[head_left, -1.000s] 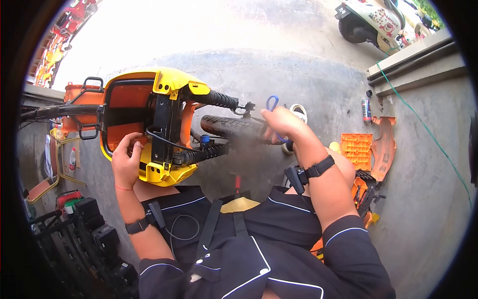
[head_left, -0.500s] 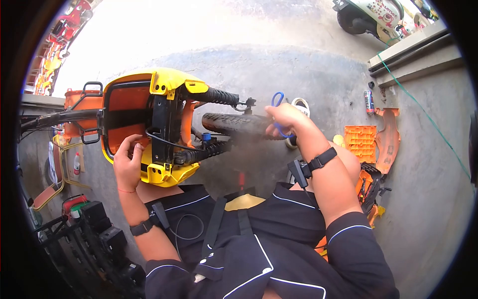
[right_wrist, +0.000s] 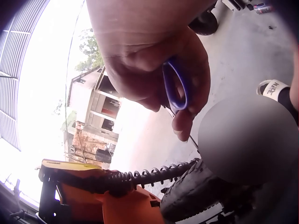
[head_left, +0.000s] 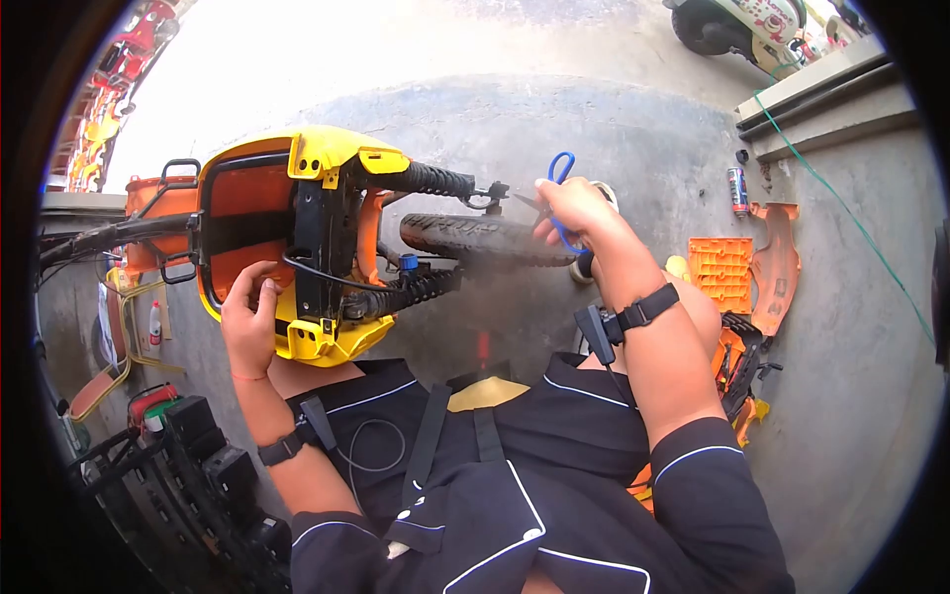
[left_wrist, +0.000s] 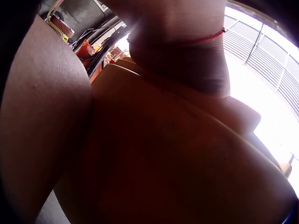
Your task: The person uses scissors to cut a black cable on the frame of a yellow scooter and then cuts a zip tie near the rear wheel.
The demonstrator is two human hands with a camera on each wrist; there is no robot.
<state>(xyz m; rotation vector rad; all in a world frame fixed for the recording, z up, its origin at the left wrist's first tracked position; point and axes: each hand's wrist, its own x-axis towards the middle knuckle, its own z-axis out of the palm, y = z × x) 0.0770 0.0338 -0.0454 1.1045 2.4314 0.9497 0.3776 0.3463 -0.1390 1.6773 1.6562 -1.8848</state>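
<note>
My right hand (head_left: 582,213) grips a pair of scissors with blue handles (head_left: 564,154), its metal blades pointing left toward the fork end. In the right wrist view, one blue scissor loop (right_wrist: 169,88) shows against the fingers. Just left of that hand is a black tyre (head_left: 475,238), between two spring shock absorbers (head_left: 426,180). At the left, my left hand (head_left: 249,322) rests with loosely bent fingers at the edge of a yellow and orange vehicle shell (head_left: 346,345). The left wrist view shows mostly the dark shell surface (left_wrist: 154,149) and the wrist, with the left fingers hidden.
An orange grid-shaped panel (head_left: 720,275) and a curved orange part (head_left: 776,272) lie on the floor at right, near a can (head_left: 738,191). Black battery-like boxes (head_left: 203,436) stand at lower left. A white scooter (head_left: 767,35) is parked at upper right.
My right hand has moved slightly up and right and turned, so the scissors' blades now show. The left hand stays at the yellow shell.
</note>
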